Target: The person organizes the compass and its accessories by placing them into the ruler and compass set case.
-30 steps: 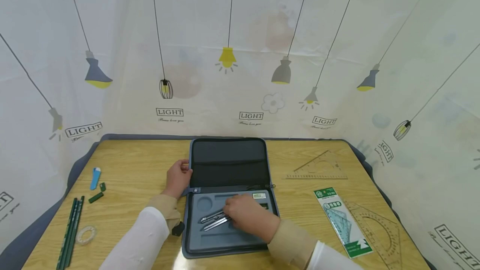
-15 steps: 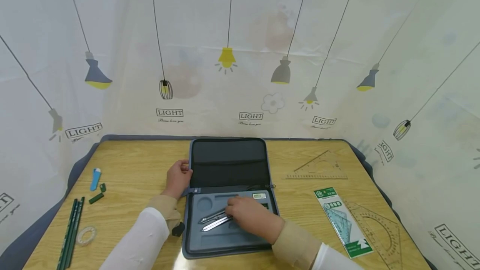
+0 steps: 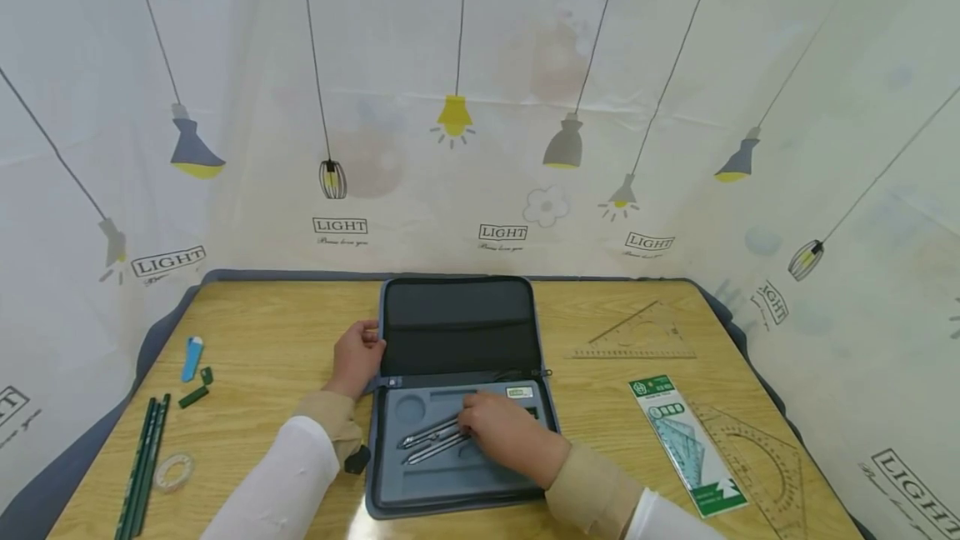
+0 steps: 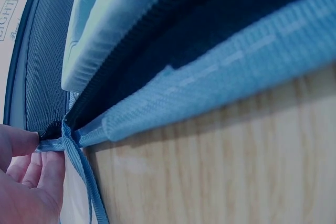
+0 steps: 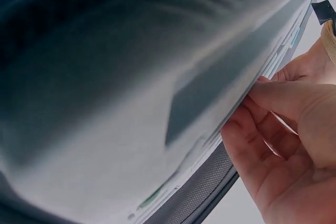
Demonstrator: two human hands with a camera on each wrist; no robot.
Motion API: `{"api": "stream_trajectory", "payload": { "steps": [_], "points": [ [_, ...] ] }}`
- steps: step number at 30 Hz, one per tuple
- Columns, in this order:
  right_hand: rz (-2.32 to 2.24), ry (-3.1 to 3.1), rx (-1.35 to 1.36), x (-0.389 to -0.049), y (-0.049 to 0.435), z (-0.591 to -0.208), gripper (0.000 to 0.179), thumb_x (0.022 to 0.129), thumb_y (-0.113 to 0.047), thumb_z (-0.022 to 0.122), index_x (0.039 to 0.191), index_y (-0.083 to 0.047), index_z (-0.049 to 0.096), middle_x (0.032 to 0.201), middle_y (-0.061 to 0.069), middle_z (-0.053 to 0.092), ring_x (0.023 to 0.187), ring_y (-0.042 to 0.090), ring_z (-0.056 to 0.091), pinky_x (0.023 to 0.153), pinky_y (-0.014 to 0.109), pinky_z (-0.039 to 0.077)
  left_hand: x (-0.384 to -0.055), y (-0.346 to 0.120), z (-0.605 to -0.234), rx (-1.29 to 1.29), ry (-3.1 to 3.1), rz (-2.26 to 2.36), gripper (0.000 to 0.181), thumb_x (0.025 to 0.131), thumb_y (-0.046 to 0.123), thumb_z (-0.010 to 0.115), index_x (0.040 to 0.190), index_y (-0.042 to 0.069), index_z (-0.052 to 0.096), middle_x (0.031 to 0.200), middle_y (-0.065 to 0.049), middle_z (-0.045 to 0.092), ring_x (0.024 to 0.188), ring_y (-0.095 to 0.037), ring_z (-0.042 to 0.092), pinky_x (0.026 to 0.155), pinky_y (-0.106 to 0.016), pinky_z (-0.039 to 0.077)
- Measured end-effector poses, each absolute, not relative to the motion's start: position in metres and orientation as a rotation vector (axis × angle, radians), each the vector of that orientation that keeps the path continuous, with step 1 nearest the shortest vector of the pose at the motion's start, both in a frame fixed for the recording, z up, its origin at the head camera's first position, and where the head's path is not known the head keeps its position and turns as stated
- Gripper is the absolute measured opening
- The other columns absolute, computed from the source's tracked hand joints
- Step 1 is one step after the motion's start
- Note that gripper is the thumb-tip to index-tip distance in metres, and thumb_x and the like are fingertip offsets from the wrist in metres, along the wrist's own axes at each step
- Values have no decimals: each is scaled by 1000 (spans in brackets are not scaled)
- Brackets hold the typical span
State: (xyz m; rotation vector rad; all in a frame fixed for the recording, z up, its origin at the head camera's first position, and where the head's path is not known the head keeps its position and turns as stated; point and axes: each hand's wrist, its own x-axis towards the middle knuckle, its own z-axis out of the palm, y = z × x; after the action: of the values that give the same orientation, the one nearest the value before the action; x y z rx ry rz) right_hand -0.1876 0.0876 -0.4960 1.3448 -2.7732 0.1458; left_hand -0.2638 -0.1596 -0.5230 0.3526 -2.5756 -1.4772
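A zipped drawing-instrument case lies unfolded, its black mesh lid at the back and a grey moulded tray in front. My left hand pinches the lid's left edge near the hinge; in the left wrist view thumb and fingers lie on either side of the blue trim. Over the tray, my right hand has its curled fingers at the upper end of a metal compass. A second slim metal instrument lies alongside. The tray's rim hides the right fingertips in the right wrist view.
On the left lie several green pencils, a tape roll, a blue-and-white piece and two small green blocks. Right of the case are a clear set square, a green-and-white packet and a clear protractor piece.
My right hand has shifted slightly right along the instruments, uncovering a little more of them. The compass looks slightly turned in the tray. My left hand has kept its place on the lid.
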Motion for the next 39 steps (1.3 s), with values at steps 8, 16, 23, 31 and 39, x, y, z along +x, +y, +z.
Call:
{"api": "stream_trajectory", "payload": {
  "steps": [8, 16, 23, 31, 39],
  "points": [
    [203, -2759, 1357, -186, 91, -494, 15, 84, -4, 66, 83, -17, 73, 80, -7, 62, 76, 5, 60, 66, 17, 49, -263, -158, -521, 346, -2580, -1482, 33, 88, 2, 59, 120, -4, 56, 100, -20, 61, 93, -31, 60, 79, -39, 50],
    [311, -2822, 1403, -183, 100, -488, 18, 86, -5, 64, 95, -16, 75, 91, -5, 65, 86, 7, 61, 73, 19, 51, -262, -160, -521, 342, -2580, -1470, 33, 88, 3, 59, 120, -4, 57, 100, -20, 61, 93, -31, 61, 79, -40, 50],
    [527, -2907, 1329, -184, 115, -487, 18, 86, -8, 65, 101, -15, 72, 102, -4, 66, 94, 9, 62, 78, 23, 52, -262, -160, -521, 331, -2554, -1459, 33, 86, 0, 60, 118, -5, 57, 97, -21, 62, 90, -31, 61, 77, -39, 51],
    [648, -2919, 1052, -203, 148, -479, 17, 85, -8, 65, 101, -12, 71, 98, 0, 65, 92, 16, 62, 77, 32, 52, -261, -159, -520, 326, -2555, -1461, 33, 86, 0, 60, 119, -5, 57, 97, -21, 62, 90, -31, 61, 78, -39, 50],
    [701, -3031, 282, -248, 219, -472, 26, 90, -14, 59, 113, -5, 65, 105, 11, 63, 90, 24, 59, 71, 39, 50, -262, -158, -520, 322, -2554, -1455, 33, 86, 0, 60, 118, -5, 57, 96, -21, 62, 90, -31, 61, 78, -39, 50]
  ]
}}
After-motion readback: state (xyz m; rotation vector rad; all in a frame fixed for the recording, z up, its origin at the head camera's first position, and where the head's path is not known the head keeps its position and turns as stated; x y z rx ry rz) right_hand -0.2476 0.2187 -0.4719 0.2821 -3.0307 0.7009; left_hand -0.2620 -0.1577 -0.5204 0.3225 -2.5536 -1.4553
